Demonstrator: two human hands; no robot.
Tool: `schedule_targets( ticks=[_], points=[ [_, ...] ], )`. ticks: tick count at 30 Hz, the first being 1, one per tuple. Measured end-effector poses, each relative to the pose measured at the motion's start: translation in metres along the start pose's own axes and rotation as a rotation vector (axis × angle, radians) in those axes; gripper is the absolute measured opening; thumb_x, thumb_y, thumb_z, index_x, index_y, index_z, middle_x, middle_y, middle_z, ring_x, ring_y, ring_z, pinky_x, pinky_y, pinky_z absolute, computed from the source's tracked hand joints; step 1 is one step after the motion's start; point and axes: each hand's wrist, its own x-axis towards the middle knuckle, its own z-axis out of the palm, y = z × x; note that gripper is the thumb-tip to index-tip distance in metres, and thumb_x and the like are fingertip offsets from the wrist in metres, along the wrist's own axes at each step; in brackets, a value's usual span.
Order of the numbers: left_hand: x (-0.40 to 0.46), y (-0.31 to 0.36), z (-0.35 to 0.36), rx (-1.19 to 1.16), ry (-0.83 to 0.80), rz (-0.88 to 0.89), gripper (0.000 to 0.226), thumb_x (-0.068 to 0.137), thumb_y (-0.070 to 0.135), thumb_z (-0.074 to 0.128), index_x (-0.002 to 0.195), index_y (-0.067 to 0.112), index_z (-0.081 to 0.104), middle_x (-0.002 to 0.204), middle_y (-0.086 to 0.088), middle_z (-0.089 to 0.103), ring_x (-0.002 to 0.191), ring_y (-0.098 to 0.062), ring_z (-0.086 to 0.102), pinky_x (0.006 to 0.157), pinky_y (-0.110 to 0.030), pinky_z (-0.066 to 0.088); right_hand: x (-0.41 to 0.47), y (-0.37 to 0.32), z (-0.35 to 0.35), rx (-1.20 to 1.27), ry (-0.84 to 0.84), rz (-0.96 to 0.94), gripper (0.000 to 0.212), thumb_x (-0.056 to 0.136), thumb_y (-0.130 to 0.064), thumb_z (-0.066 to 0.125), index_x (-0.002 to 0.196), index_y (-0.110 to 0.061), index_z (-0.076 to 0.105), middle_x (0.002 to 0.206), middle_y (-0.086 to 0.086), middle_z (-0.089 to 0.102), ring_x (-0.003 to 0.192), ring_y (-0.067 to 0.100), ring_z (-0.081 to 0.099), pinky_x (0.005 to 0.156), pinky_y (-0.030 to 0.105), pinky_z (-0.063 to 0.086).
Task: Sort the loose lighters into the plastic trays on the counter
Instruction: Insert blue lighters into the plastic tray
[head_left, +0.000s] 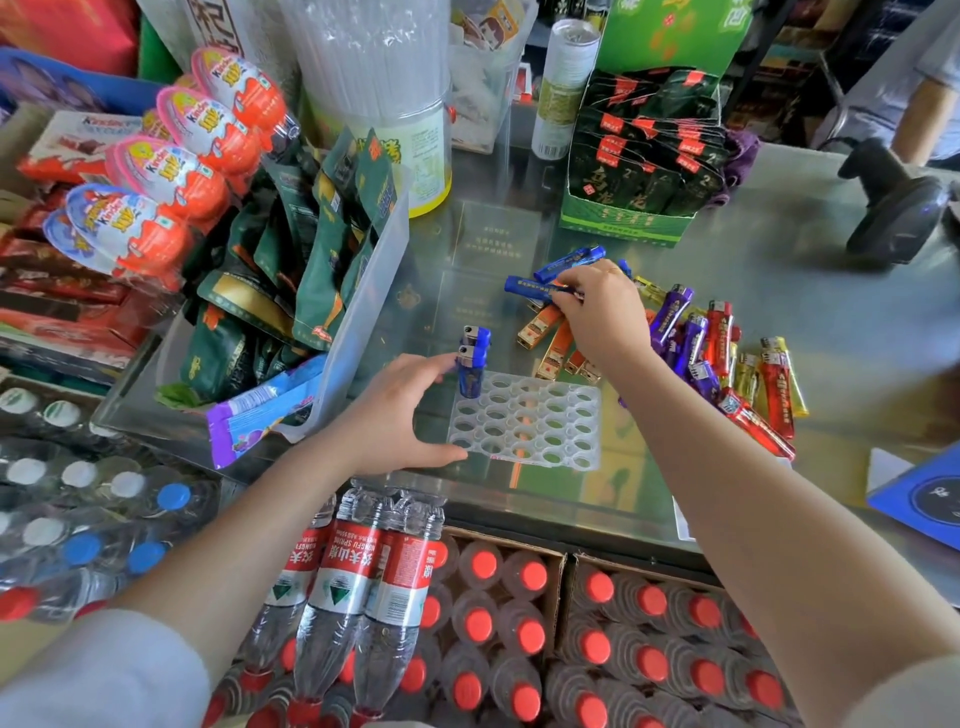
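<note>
A clear plastic tray (524, 422), moulded with rows of round-edged sockets, is seen lying flat on the glass counter (831, 332). Two blue lighters (472, 364) with silver metal tops are stood upright, one behind the other, in the sockets at the tray's far left corner; the rest of the sockets are unfilled.

The tray is steadied by the left hand (400, 415): the fingers are spread, the thumb is laid along the tray's near left edge and the fingertips are reached toward the upright lighters, though actual contact with them cannot be told.

Beyond the tray's far edge, a loose blue lighter (530, 288) is pinched between the curled fingers and thumb of the right hand (605, 314). It is held roughly level, its printed body pointing left. A second loose blue lighter (569, 259) is lain just behind that hand.

Between that hand and the tray, several orange lighters (545, 335) with gold ends are lain in a loose fan. To the right of the tray, a mixed heap is spread out: purple lighters (675, 327), red lighters (748, 384) and yellow lighters (787, 374), overlapping at differing angles, all translucent with printed labels.

Left of the tray, a clear bin (363, 312) of green snack packets is stood; below the tray's near edge, red-capped water bottles (363, 571) are stacked.
</note>
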Motion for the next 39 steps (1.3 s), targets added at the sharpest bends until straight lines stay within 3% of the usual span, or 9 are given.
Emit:
schedule_targets(
  ticks=[3,7,12,17,21,25,28,34,39],
  points=[
    [0.001,-0.002,0.001,0.019,0.013,0.008,0.081,0.066,0.032,0.078,0.133,0.026,0.033,0.115,0.014,0.033,0.115,-0.004,0.032,0.095,-0.018,0.024,0.001,0.001,0.0,-0.009,-0.044,-0.003,0.023,0.089,-0.025,0.055,0.107,-0.015,0.065,0.104,0.009,0.06,0.1,0.027,0.052,0.07,0.03,0.039],
    [0.001,-0.003,0.002,0.019,0.025,0.015,0.082,0.066,0.033,0.078,0.134,0.026,0.033,0.115,0.013,0.034,0.115,-0.004,0.032,0.097,-0.021,0.026,-0.009,-0.002,-0.007,-0.093,-0.11,-0.069,0.022,0.089,-0.023,0.055,0.107,-0.013,0.06,0.108,0.009,0.059,0.103,0.029,0.046,0.084,0.037,0.039],
    [0.0,-0.001,0.001,-0.019,0.028,0.02,0.084,0.065,0.029,0.079,0.134,0.027,0.032,0.116,0.014,0.035,0.114,-0.001,0.032,0.096,-0.016,0.024,-0.046,-0.005,-0.031,0.31,-0.108,-0.113,0.011,0.087,-0.012,0.058,0.097,-0.014,0.057,0.083,-0.006,0.056,0.063,0.003,0.048,0.056,0.009,0.036],
    [-0.002,0.003,0.001,-0.016,0.009,-0.004,0.081,0.065,0.03,0.079,0.132,0.029,0.033,0.116,0.012,0.033,0.114,-0.002,0.031,0.095,-0.018,0.024,-0.084,-0.01,-0.041,0.572,-0.156,-0.14,0.025,0.08,-0.006,0.067,0.086,-0.031,0.063,0.086,0.002,0.063,0.07,0.011,0.056,0.07,0.022,0.049],
    [-0.01,0.006,0.013,-0.004,0.093,0.013,0.081,0.063,0.032,0.08,0.131,0.023,0.038,0.119,0.007,0.038,0.123,-0.014,0.032,0.101,-0.028,0.025,-0.104,-0.021,-0.035,0.503,-0.132,-0.255,0.019,0.08,-0.004,0.067,0.097,-0.012,0.066,0.08,-0.012,0.057,0.068,0.003,0.053,0.066,0.009,0.042],
    [-0.017,0.01,0.023,-0.021,0.156,0.019,0.084,0.062,0.032,0.081,0.132,0.019,0.038,0.12,0.01,0.04,0.124,-0.014,0.033,0.101,-0.029,0.025,-0.111,-0.028,-0.028,0.461,-0.084,-0.225,0.022,0.076,-0.004,0.07,0.095,-0.008,0.061,0.073,-0.014,0.056,0.073,0.014,0.055,0.068,0.014,0.045],
    [-0.02,0.012,0.024,-0.026,0.174,0.02,0.084,0.061,0.031,0.082,0.131,0.018,0.039,0.116,0.014,0.037,0.12,-0.008,0.033,0.1,-0.027,0.025,-0.115,-0.032,-0.026,0.411,-0.076,-0.251,0.02,0.075,-0.006,0.072,0.092,-0.006,0.061,0.069,-0.016,0.054,0.067,0.001,0.053,0.065,0.011,0.043],
    [-0.021,0.011,0.024,-0.028,0.174,0.011,0.084,0.061,0.033,0.082,0.132,0.019,0.039,0.12,0.01,0.042,0.119,-0.007,0.034,0.098,-0.024,0.026,-0.117,-0.042,-0.025,0.297,-0.132,-0.347,0.019,0.072,-0.006,0.074,0.086,-0.003,0.062,0.076,0.009,0.066,0.067,0.025,0.059,0.067,0.036,0.051],
    [-0.019,0.01,0.024,-0.012,0.171,0.014,0.082,0.06,0.039,0.081,0.129,0.022,0.041,0.117,0.012,0.042,0.119,-0.01,0.036,0.094,-0.024,0.026,-0.117,-0.051,-0.019,0.255,-0.167,-0.426,0.018,0.073,-0.003,0.072,0.087,0.002,0.062,0.08,0.011,0.062,0.065,0.018,0.049,0.061,0.025,0.042]
  ],
)
